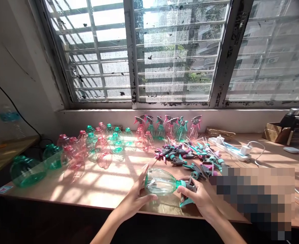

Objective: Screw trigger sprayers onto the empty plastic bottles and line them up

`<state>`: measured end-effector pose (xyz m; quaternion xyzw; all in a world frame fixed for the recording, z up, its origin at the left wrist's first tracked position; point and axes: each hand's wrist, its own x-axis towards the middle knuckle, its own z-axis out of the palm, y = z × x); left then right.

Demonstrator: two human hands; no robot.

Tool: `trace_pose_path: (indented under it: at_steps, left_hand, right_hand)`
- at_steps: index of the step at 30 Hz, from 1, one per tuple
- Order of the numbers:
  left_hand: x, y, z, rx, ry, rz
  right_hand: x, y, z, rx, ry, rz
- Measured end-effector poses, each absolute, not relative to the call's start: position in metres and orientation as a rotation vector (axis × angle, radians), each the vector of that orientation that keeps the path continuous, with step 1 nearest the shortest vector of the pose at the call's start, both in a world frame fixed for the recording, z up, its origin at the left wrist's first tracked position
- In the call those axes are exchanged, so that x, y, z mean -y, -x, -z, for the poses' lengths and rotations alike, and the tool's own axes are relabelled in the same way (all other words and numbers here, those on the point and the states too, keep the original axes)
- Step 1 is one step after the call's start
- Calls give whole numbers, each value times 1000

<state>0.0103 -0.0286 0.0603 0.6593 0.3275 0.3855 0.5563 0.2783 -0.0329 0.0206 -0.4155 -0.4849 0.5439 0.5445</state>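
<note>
A clear green spray bottle point(161, 182) lies sideways in the air just above the table's front edge, its neck to the right. Around its base curl the thumb and fingers of my left hand point(134, 200). My right hand point(200, 198) grips the grey and teal spray head point(189, 185) at the bottle's neck, with the teal trigger pointing down. Whether the head is fully screwed on I cannot tell. Just beyond my right hand lies a pile of loose spray heads point(187, 152) in grey, pink and teal, some with white tubes.
Several open pink bottles point(103, 150) and green bottles point(28, 173) stand at the left. Bottles with heads fitted point(161, 128) line the window wall. A white power strip point(230, 149) with cables, a cardboard box point(275, 134) and a pixelated patch point(261, 200) are at the right.
</note>
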Motion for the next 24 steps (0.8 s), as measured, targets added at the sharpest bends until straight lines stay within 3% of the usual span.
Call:
trace_pose_path:
  at_steps: [24]
  left_hand:
    - [30,-9,-56,-779,-1743,-926]
  right_hand:
    - [31,-280,-18,1180,958,-1317]
